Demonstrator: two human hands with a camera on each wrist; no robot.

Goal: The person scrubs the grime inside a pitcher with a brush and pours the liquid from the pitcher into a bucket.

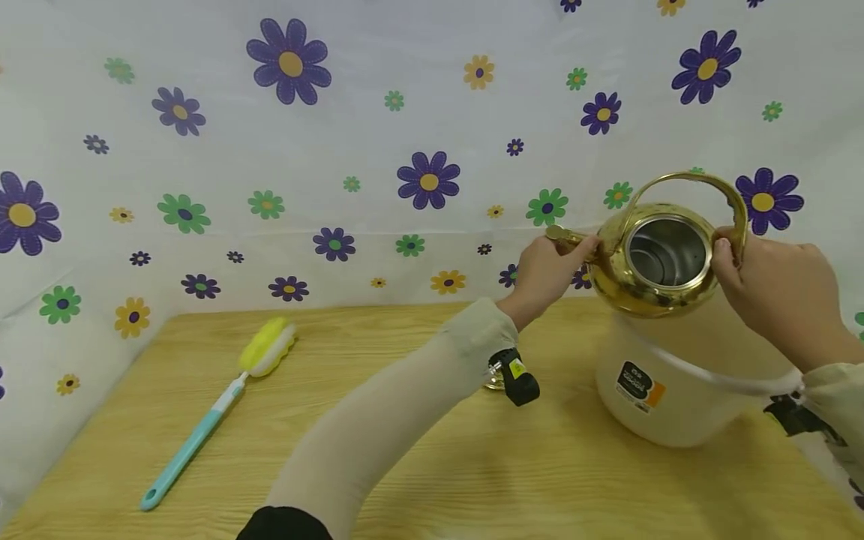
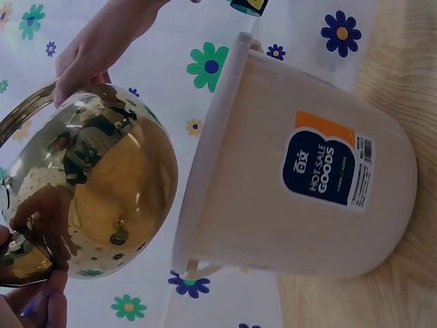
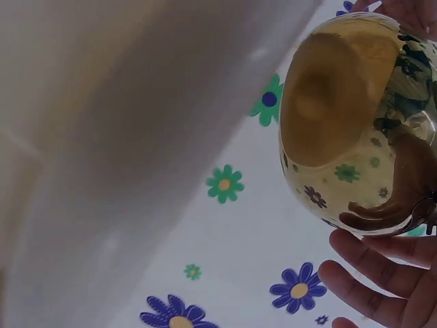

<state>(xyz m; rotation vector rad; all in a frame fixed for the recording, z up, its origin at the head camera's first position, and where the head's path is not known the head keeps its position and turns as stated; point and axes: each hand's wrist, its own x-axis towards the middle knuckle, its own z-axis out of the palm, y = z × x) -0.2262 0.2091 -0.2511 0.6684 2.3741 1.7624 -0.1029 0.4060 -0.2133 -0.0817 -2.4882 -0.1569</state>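
A shiny gold kettle point(image 1: 610, 291) without its lid is held tilted above a white bucket point(image 1: 695, 409), its round opening facing the head camera. My left hand point(image 1: 548, 271) pinches the kettle's spout between thumb and fingers. At the other side, my right hand point(image 1: 786, 283) grips the kettle where the arched handle point(image 1: 682, 177) meets the body, thumb near the rim. The right wrist view shows several fingers point(image 3: 372, 270) spread beside the kettle's polished side. Seen in the left wrist view, the kettle point(image 2: 130, 184) is apart from the bucket's rim.
A sponge brush point(image 1: 202, 427) with a turquoise handle and yellow-white head lies on the left of the wooden table point(image 1: 378, 450). Partly hidden behind my left wrist is a small gold object point(image 1: 495, 382). A flower-patterned sheet point(image 1: 364, 135) hangs behind the table.
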